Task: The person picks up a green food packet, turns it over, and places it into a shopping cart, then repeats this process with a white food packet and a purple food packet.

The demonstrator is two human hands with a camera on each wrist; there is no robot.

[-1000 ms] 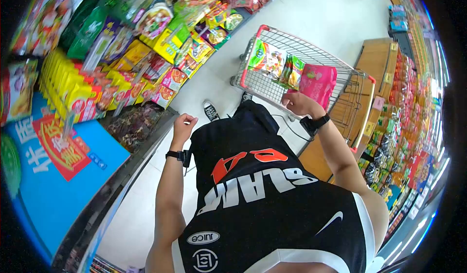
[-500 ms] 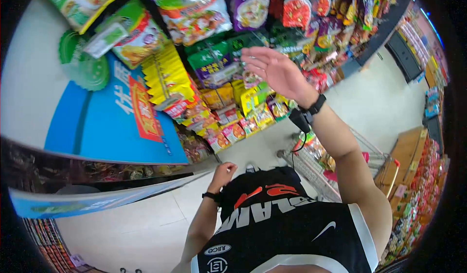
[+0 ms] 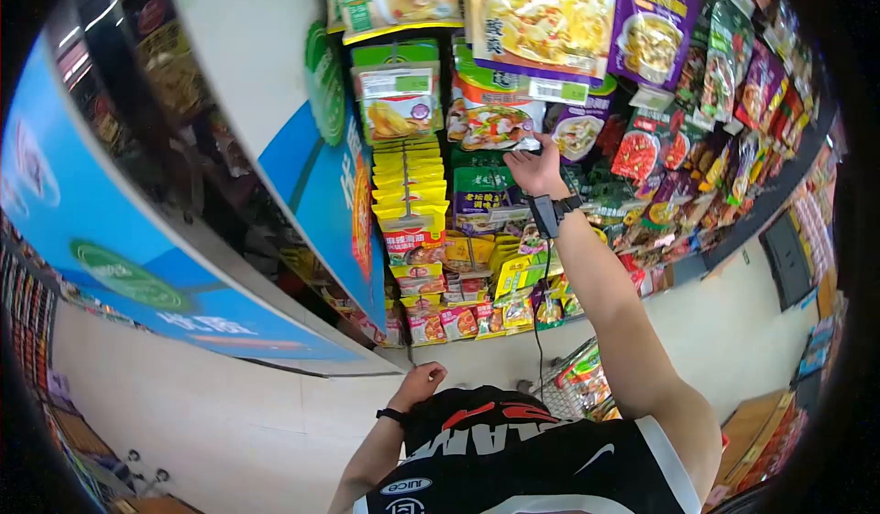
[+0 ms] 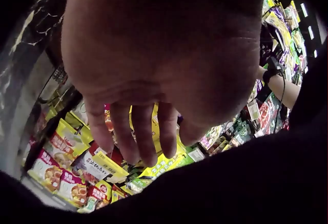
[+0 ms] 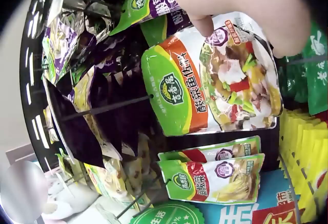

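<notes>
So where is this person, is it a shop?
Yes, most likely a supermarket aisle. Rows of food packets hang on pegs, like the green and orange packet the right hand reaches for, and a wire shopping cart holding goods stands just behind.

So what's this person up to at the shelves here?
A person stands in a shop aisle and reaches up with the right hand to a green and orange sauce packet hanging on a peg of the display rack. The fingers touch its top edge, but a full grip is not plain to see. The left hand hangs loosely curled at the waist, holding nothing. A shopping cart with packets in it stands beside them.
</notes>
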